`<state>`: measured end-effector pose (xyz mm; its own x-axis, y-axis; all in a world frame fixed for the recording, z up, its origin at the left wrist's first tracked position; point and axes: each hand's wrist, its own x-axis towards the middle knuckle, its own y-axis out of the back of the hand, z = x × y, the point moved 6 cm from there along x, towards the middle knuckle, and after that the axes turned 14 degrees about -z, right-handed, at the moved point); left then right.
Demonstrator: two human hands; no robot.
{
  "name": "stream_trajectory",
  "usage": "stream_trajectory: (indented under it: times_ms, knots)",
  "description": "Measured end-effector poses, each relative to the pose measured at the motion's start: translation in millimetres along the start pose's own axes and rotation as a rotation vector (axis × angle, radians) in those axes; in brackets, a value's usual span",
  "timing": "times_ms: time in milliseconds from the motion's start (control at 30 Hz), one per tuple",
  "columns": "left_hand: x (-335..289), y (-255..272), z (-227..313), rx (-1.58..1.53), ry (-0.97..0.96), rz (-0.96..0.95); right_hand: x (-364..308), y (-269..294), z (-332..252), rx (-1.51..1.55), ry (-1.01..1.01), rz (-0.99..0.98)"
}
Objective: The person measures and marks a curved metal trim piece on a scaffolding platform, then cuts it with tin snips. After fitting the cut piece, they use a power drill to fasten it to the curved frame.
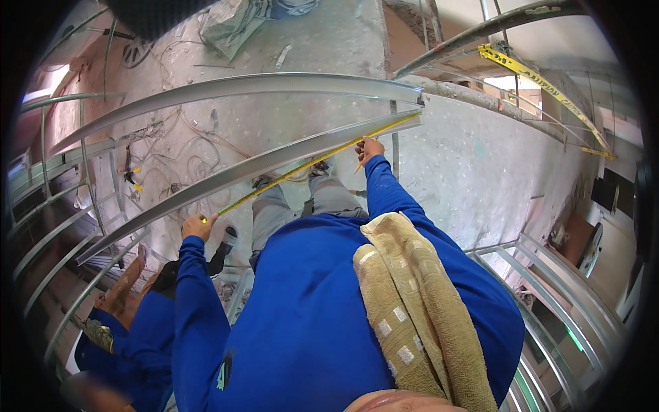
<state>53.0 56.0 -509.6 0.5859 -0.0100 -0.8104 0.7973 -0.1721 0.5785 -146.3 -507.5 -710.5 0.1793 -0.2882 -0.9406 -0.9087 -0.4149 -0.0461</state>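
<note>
A yellow tape measure is drawn out along a long silver metal channel. Its far right end lies at the channel's right tip. My left hand is closed on the tape measure's lower left end, and its case is mostly hidden by the fingers. Near the channel's right part, my right hand is closed on a thin yellow-orange pencil, with the tape blade running by its fingers. A second metal channel extends beyond the first, roughly alongside it.
Metal scaffold frames stand at right and more tubing at left. A person in blue crouches at lower left. Cables and a tool with yellow parts lie on the dusty floor. Yellow tape hangs at upper right.
</note>
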Motion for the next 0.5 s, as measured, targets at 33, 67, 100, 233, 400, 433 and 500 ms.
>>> stream_trajectory:
  times_ms: [33, 67, 100, 233, 400, 433, 500]
  knots:
    - [-0.9, 3.2, -2.9, 0.003, 0.024, 0.01, 0.0, -1.3, 2.4, -0.019, -0.018, -0.013]
    - [-2.3, 6.5, -4.9, -0.012, 0.025, 0.013, 0.4, -3.5, 4.3, -0.027, -0.026, -0.032]
    - [-3.8, 8.4, -5.4, -0.013, 0.02, 0.003, 0.7, -4.9, 6.7, -0.039, -0.038, -0.038]
    - [-8.1, 22.2, -6.2, -0.01, 0.02, 0.021, 3.8, -11.0, 14.6, -0.028, -0.05, -0.023]
    - [-1.0, 29.3, -6.9, -0.015, 0.003, 0.046, 22.3, -6.2, 21.8, -0.086, -0.066, -0.048]
    - [3.6, 29.6, -5.5, 0.002, -0.028, 0.049, 28.8, -4.2, 22.4, -0.1, -0.071, -0.064]
    - [10.6, 27.7, -9.2, 0.03, -0.011, 0.036, 40.0, -0.9, 22.9, -0.101, -0.04, -0.14]
